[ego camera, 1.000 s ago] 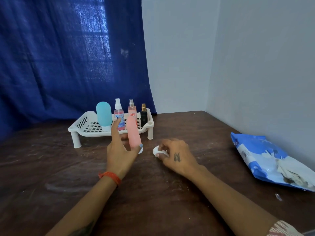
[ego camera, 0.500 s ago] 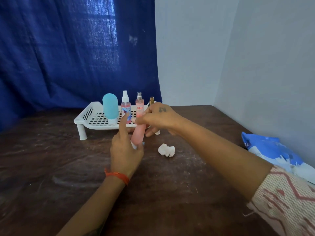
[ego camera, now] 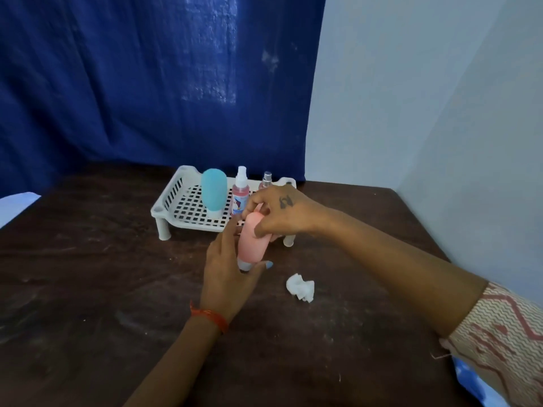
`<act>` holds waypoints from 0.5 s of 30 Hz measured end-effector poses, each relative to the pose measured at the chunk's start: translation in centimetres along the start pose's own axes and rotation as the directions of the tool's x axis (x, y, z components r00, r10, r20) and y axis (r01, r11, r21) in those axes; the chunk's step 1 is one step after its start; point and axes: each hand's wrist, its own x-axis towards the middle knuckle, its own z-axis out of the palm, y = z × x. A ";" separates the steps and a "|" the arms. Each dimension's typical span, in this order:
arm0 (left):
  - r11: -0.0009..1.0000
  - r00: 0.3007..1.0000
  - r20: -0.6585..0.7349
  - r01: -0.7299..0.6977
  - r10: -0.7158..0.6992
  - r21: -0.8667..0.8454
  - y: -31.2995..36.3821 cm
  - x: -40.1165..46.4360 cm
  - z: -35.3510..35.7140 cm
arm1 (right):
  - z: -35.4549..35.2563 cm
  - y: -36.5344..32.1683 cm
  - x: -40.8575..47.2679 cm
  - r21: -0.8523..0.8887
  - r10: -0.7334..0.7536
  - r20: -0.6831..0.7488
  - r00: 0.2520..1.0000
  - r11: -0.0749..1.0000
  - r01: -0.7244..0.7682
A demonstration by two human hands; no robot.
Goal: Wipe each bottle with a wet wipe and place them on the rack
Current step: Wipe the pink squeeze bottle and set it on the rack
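Note:
A pink squeeze bottle (ego camera: 251,240) stands cap-down just in front of the white slotted rack (ego camera: 179,198). My left hand (ego camera: 227,274) holds its lower end near the white cap. My right hand (ego camera: 277,214) grips its rounded top. On the rack stand a teal squeeze bottle (ego camera: 214,193), a pink spray bottle (ego camera: 241,192) with a white nozzle and a second spray bottle (ego camera: 266,179) mostly hidden behind my right hand. A crumpled white wet wipe (ego camera: 300,287) lies on the table to the right of my left hand, untouched.
The dark wooden table (ego camera: 88,289) meets a grey wall on the right and a blue curtain (ego camera: 147,83) behind the rack. A blue wipe packet (ego camera: 476,383) peeks out under my right sleeve at the lower right edge.
My right hand let the wipe lie on the table and moved up onto the top of the pink bottle. The bottle has shifted slightly toward the rack; the camera tilted down.

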 end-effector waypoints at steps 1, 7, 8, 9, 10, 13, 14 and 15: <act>1.000 1.000 0.006 0.015 -0.015 0.009 0.5 0.2 -0.6 | -0.5 -0.4 0.3 -0.047 -0.026 0.014 1.000 0.999 0.027; 0.993 0.995 -0.039 0.092 -0.090 0.072 1.9 2.4 -5.5 | -3.3 -4.1 3.1 -0.144 -0.117 0.059 0.991 0.982 0.125; 0.992 0.995 -0.051 0.093 -0.089 0.087 2.0 2.9 -6.4 | -3.7 -5.0 3.8 -0.160 -0.132 0.063 0.989 0.977 0.140; 0.990 0.994 -0.055 0.098 -0.093 0.099 2.1 3.4 -7.2 | -4.0 -5.8 4.3 -0.175 -0.148 0.067 0.987 0.972 0.157; 0.988 0.993 -0.055 0.111 -0.105 0.107 2.1 4.0 -8.1 | -4.3 -6.6 5.1 -0.185 -0.165 0.068 0.984 0.967 0.175; 0.984 0.990 -0.045 0.135 -0.130 0.121 1.9 5.8 -10.0 | -5.0 -8.6 7.1 -0.187 -0.200 0.066 0.978 0.960 0.209; 0.982 0.990 -0.043 0.140 -0.136 0.123 1.6 6.6 -10.7 | -5.1 -9.2 8.1 -0.184 -0.204 0.070 0.976 0.959 0.214; 0.982 0.990 -0.037 0.142 -0.139 0.127 1.5 7.1 -11.1 | -5.2 -9.6 8.7 -0.188 -0.210 0.073 0.975 0.957 0.221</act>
